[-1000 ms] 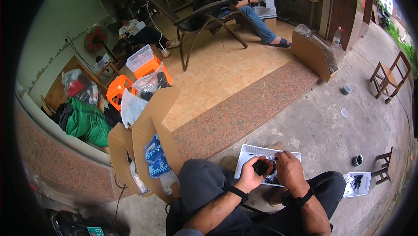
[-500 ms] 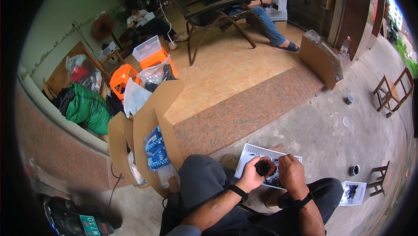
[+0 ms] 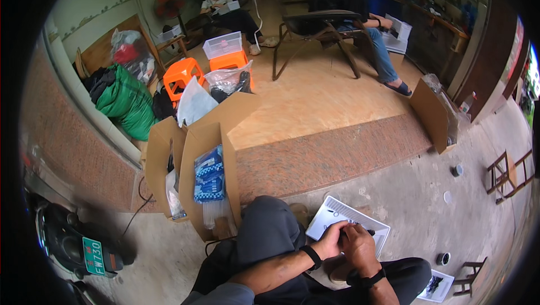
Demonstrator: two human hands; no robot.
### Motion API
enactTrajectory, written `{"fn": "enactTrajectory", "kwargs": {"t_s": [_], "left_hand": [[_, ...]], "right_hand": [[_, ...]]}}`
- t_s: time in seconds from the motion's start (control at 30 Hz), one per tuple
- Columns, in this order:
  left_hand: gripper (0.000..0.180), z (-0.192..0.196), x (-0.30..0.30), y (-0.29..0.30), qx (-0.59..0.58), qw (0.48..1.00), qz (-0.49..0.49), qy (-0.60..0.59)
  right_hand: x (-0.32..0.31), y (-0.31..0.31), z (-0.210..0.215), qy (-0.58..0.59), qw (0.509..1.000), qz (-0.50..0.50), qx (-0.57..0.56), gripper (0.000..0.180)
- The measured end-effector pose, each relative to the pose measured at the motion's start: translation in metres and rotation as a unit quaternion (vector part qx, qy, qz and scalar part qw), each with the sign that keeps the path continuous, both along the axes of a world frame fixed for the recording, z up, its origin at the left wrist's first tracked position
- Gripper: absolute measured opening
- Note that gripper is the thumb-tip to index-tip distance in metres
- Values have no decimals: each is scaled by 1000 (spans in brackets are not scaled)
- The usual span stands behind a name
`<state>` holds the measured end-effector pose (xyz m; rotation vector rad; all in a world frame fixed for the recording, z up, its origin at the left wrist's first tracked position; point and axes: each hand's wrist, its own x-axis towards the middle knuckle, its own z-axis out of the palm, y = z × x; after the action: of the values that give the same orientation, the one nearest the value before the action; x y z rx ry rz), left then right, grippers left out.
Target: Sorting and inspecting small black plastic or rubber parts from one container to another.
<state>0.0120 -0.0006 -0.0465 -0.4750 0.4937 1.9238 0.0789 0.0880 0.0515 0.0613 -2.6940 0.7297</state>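
My left hand (image 3: 329, 241) is curled beneath my right hand (image 3: 360, 245), the two pressed together above the white plastic basket (image 3: 323, 219). Dark material shows between them; the left palm cups small black pieces, mostly hidden now. The fingers of my right hand are bent down over the left, and I cannot make out what they pinch. Inside the basket, in front of my knees, lie a few small dark bits; the hands cover much of the rest. Each wrist wears a black band.
Open cardboard boxes (image 3: 230, 167) with blue packets (image 3: 209, 175) stand to the left. At the lower right are a white tray (image 3: 444, 292) of black pieces, a small round tub (image 3: 444, 258) and wooden chairs (image 3: 511, 173). Two people sit farther inside; a scooter (image 3: 64, 237) is lower left.
My hands have come together: the right now covers the left palm, where a clump of black pieces showed before. The whole view has shifted, and a seated person's head has come into it.
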Motion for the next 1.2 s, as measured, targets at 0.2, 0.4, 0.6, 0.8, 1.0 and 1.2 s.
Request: {"fn": "enactTrajectory", "kwargs": {"t_s": [0.2,0.4,0.6,0.8,1.0,1.2], "left_hand": [[20,4,0,3,-26,1000,-1,-16],[23,6,-3,0,-23,1000,4,2],[25,8,-4,-2,11,1000,18,-11],[27,13,-9,-3,25,999,21,-15],[27,51,-23,-13,-6,1000,-12,27],[26,95,-29,-19,-38,996,-53,60]], "right_hand": [[-2,4,-4,13,999,-7,-31,11],[0,9,-3,16,995,-25,-100,9],[4,24,14,28,989,-98,-111,7],[7,38,8,46,986,-115,-107,6],[12,43,7,10,990,-121,-75,7],[12,40,19,38,987,-91,-130,11]]}}
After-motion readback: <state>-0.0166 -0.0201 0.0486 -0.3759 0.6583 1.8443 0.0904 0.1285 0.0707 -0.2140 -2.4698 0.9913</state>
